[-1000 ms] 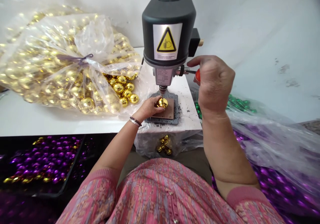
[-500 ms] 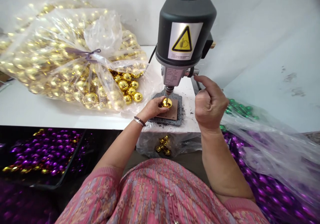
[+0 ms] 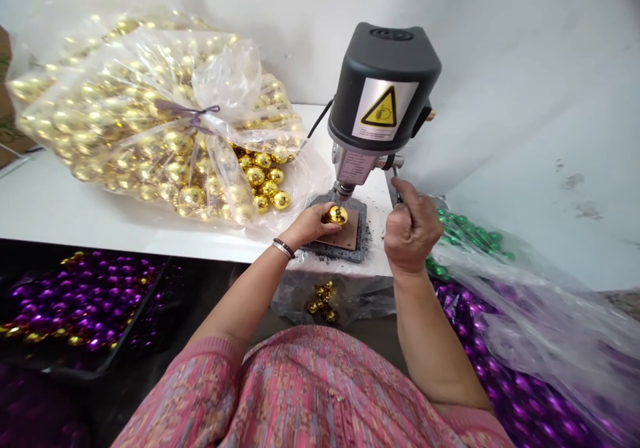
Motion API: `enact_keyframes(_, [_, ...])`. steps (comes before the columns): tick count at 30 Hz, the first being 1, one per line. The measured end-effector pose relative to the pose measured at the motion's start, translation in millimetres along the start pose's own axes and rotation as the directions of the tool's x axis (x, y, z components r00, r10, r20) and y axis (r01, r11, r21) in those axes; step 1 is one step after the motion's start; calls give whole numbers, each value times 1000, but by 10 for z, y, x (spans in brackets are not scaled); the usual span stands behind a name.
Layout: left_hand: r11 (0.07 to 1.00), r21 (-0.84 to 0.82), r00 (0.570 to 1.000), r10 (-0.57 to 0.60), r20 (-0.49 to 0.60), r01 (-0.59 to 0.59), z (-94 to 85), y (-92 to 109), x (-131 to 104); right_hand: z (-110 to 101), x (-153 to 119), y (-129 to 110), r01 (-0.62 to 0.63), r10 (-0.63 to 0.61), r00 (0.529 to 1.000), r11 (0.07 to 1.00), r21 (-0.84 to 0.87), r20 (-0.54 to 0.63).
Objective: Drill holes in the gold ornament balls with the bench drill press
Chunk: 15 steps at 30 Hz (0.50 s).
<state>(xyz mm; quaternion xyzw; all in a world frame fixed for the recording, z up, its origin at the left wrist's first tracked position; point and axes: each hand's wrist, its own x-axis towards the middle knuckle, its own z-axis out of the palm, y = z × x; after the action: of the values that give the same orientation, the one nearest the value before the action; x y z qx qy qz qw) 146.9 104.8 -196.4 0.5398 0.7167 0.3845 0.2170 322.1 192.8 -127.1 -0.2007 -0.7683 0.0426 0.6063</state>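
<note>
We count (approx. where noted): 1 black-and-grey, upright metal drill press (image 3: 385, 55) w/ 1 yellow triangular warning sign (image 3: 385, 109); 1 shiny gold faceted round ball (image 3: 339, 215) under its chuck; 1 brown flat square board (image 3: 347, 236); 1 lg. clear plastic bag (image 3: 227, 78), tied w/ 1 thin purple cord (image 3: 200, 116). Gold balls inside, purple balls (image 3: 90, 295) at L & R, and green balls (image 3: 465, 231) at R: too many for us to no.

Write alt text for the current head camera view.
The left hand holds a shiny gold ball beneath a drill press while the right hand grips its lever. A tied clear bag of gold balls lies on the white table beside it. Purple balls sit below.
</note>
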Motion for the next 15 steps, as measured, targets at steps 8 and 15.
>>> enact_keyframes(8, [1000, -5, 1000, -17, -4, 17, 7, -26, 5, 89, -172, 119, -4, 1, 1000, 993, 121, 23])
enact_keyframes(15, [993, -67, 995, -102, -18, 101, -21, 47, -63, -85, 458, -168, -301, 296, 953, 913, 274, 61])
